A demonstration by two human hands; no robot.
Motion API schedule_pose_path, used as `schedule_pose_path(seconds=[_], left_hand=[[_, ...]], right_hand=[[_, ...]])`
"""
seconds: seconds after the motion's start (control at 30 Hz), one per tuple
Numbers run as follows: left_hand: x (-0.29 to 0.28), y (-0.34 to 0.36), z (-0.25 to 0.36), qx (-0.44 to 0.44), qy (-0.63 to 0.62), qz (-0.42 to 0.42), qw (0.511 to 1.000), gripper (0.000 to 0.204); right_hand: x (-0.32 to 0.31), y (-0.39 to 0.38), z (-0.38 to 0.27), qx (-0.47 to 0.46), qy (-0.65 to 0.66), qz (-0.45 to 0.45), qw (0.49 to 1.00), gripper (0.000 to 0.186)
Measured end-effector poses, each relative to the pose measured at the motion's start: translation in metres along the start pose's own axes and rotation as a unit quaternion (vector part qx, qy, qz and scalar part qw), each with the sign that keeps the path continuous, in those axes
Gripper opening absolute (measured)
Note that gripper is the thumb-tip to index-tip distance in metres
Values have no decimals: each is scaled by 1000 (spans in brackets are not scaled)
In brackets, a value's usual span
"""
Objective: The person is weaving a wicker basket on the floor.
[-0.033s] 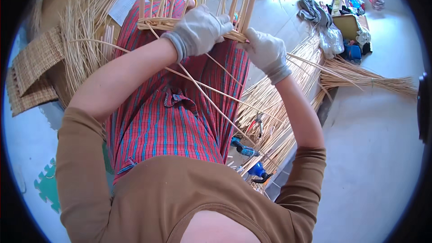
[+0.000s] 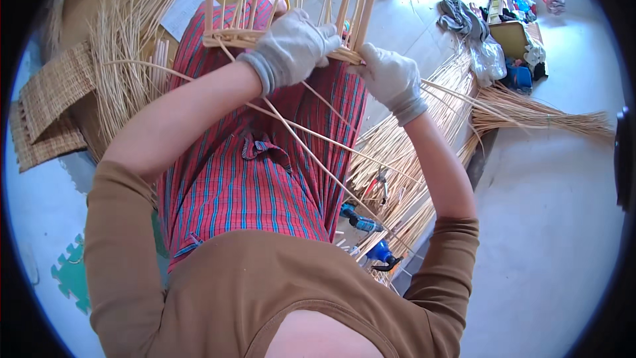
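A partly woven rattan basket (image 2: 230,39) lies across my lap, with several upright stakes rising from its woven band. My left hand (image 2: 293,48), in a grey-white work glove, is closed over the middle of that band. At the band's right corner, beside a thick stake (image 2: 366,10), my gloved right hand (image 2: 392,81) pinches; its fingertips are partly hidden. Long loose rattan strands (image 2: 311,134) slant from the band down over my red plaid skirt (image 2: 245,192). More strands pass out to the right behind my right hand.
A big pile of cut rattan (image 2: 391,152) covers the floor at right, with red-handled pliers (image 2: 378,184), a blue power drill (image 2: 363,221) and a blue spray bottle (image 2: 381,252) beside it. A tied bundle (image 2: 543,116) lies beyond. Woven mats (image 2: 56,93) and thin strands (image 2: 122,66) are at left.
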State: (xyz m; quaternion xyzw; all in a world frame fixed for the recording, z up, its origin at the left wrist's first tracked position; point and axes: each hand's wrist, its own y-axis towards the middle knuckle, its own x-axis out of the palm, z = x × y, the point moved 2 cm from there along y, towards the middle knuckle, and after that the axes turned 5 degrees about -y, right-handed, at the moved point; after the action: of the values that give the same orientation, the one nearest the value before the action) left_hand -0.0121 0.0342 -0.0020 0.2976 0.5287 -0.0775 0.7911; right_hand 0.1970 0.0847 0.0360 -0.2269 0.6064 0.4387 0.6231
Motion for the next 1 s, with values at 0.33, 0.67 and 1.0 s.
schedule_pose_path(seconds=[0.33, 0.67, 1.0], left_hand=[[25, 37, 28, -391, -512, -57, 762, 33], [17, 13, 29, -301, -551, -99, 772, 22], [25, 13, 37, -273, -479, -112, 826, 34]], right_hand=[[-4, -25, -25, 73, 95, -18, 993, 26], [4, -25, 19, 166, 332, -250, 894, 25], [-9, -49, 48, 207, 239, -247, 916, 31]])
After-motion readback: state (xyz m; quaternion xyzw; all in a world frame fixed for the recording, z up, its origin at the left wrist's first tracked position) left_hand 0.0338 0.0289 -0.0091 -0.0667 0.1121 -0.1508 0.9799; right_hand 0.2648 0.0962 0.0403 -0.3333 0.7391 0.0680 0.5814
